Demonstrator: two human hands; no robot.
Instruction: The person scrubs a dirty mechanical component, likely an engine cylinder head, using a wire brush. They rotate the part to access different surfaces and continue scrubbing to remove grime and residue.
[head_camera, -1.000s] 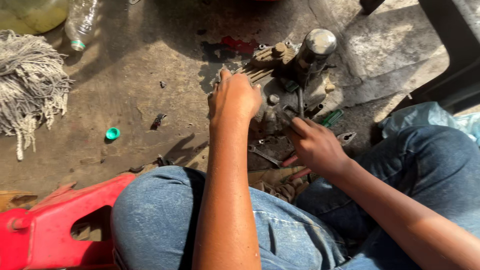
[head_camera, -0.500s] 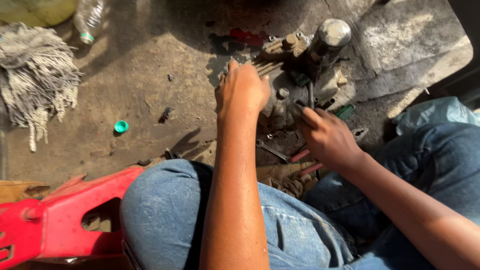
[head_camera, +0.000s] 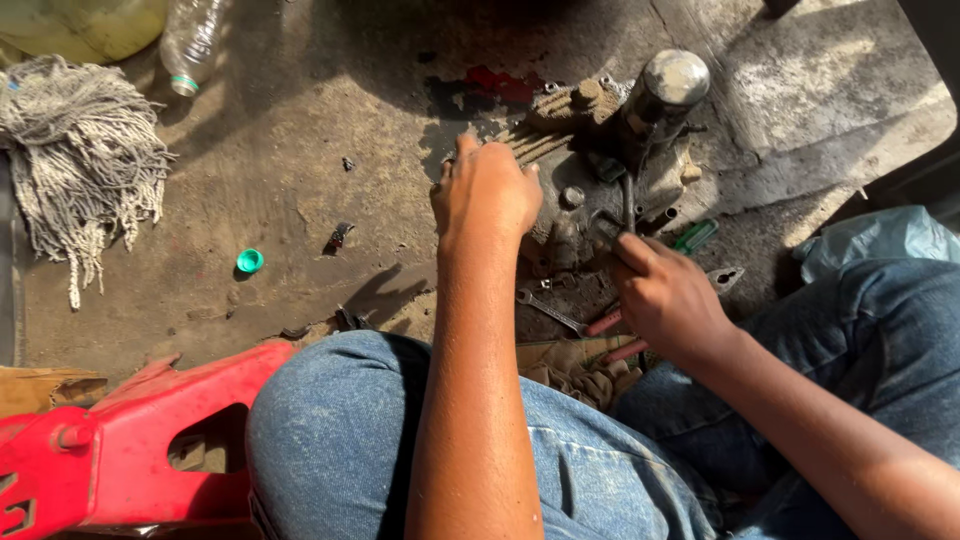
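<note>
1. Your left hand (head_camera: 487, 192) has slid up and now presses, fingers curled, on the greasy grey metal engine part (head_camera: 575, 215) lying on the stained concrete floor (head_camera: 300, 200).
2. Your right hand (head_camera: 668, 300) has closed in from the right and is clenched around a dark metal wrench (head_camera: 615, 225) set against that part, so you look braced to turn it.
3. A small silver spanner (head_camera: 548, 312) lies unused just below.

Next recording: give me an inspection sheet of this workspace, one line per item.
Surface: stained, oily concrete floor.
Job's things: grimy metal assembly with a cylindrical part.
Clutter: spanner, green cap, mop head, plastic bottle, red plastic part.
Grippers: left hand rests on the assembly; right hand grips a dark tool.
Cables: nothing seen.
Surroundings: blue plastic bag, person's jeans.
</note>
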